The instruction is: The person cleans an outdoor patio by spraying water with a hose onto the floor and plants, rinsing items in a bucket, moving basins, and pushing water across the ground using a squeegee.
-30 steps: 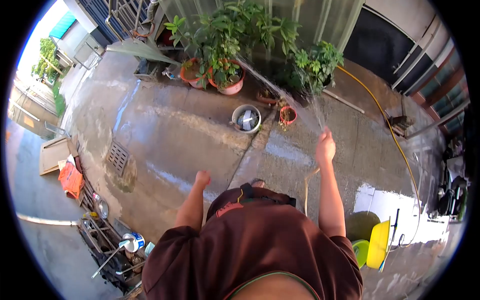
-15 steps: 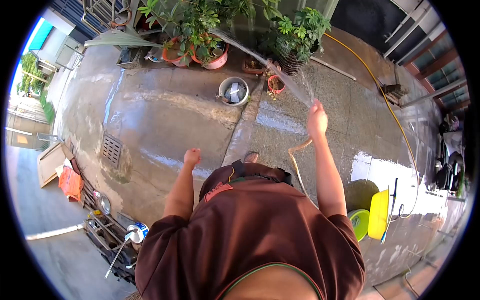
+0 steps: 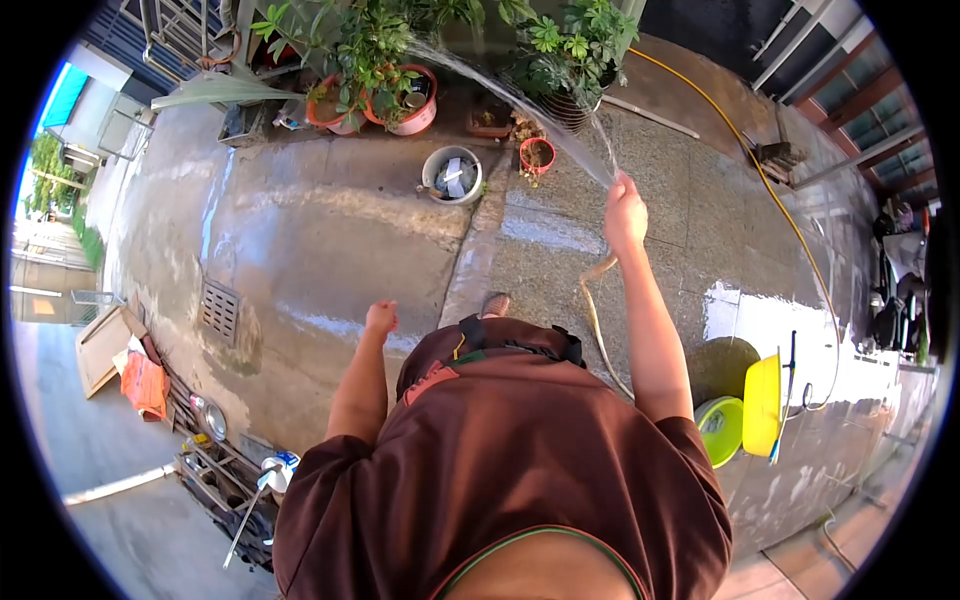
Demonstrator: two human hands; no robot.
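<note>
My right hand [image 3: 626, 214] is stretched forward, its fingers wrapped round the end of a pale hose [image 3: 590, 300]. The hose hangs below the hand and curves back towards my right side. A fan of water [image 3: 545, 118] leaves the hose end and reaches up and left to the leafy potted plants [image 3: 385, 60]. Another bushy plant [image 3: 575, 50] stands close to the right of the spray. My left hand [image 3: 381, 317] hangs over the concrete floor with its fingers curled in, and nothing shows in it.
A white bucket [image 3: 433, 180] and a small red pot [image 3: 537, 154] stand ahead. On the right are a yellow hose [image 3: 745, 140], a green basin [image 3: 719, 425] and a yellow dustpan [image 3: 761, 405]. A drain grate [image 3: 220, 310] is at left. The ground is wet in places.
The view has shifted slightly, so the pots and bucket sit a little further left and higher. My right hand still holds the spraying hose, and my left hand stays curled.
</note>
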